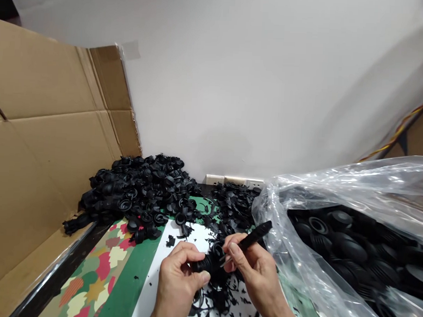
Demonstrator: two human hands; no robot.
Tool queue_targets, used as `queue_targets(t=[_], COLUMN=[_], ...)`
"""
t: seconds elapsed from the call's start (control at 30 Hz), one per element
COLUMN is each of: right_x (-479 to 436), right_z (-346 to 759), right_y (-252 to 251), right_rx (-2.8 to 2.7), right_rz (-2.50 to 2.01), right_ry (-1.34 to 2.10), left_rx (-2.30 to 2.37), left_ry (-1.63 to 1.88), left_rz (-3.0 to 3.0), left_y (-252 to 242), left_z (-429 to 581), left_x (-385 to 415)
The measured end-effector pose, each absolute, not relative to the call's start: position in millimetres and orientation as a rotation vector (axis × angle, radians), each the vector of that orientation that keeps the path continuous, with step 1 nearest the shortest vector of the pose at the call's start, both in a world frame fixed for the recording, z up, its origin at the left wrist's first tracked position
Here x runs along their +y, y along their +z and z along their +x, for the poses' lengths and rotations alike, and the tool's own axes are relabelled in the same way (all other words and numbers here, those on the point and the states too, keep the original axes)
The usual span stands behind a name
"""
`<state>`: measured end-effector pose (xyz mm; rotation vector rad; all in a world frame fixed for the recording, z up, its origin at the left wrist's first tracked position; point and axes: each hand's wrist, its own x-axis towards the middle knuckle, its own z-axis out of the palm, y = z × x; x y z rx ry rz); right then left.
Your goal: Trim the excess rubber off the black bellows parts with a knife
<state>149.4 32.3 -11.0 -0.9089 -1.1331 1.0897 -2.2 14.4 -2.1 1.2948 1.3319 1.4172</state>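
Observation:
My left hand (pixel 180 278) is closed on a black ribbed rubber boot (pixel 207 263), pinching it between thumb and fingers. My right hand (pixel 250 267) grips a knife with a black handle (pixel 257 234), which slants up to the right. A thin pale blade shows beside the boot's round open end; whether it touches the rubber, I cannot tell. Below both hands lies a white board (pixel 153 277) strewn with black rubber scraps (pixel 221 299).
A heap of black rubber boots (pixel 143 188) stands back left against cardboard (pixel 53 100). More black pieces (pixel 236 201) lie beneath wall sockets (pixel 231 181). On the right a clear plastic bag (pixel 276 203) holds many black rubber parts (pixel 351 248). A patterned sheet (pixel 97 275) lies left.

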Motion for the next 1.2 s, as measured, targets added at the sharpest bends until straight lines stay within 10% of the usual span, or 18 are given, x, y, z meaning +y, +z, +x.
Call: queue_targets(t=[1.2], right_x=[30.0], right_z=[137.0], right_y=[-14.4], right_rx=[-1.178], right_rz=[-0.939], right_ry=[1.512], left_rx=[1.267], left_ry=[1.241], left_rz=[1.238], left_y=[-2.2], left_z=[-6.5], left_x=[15.7])
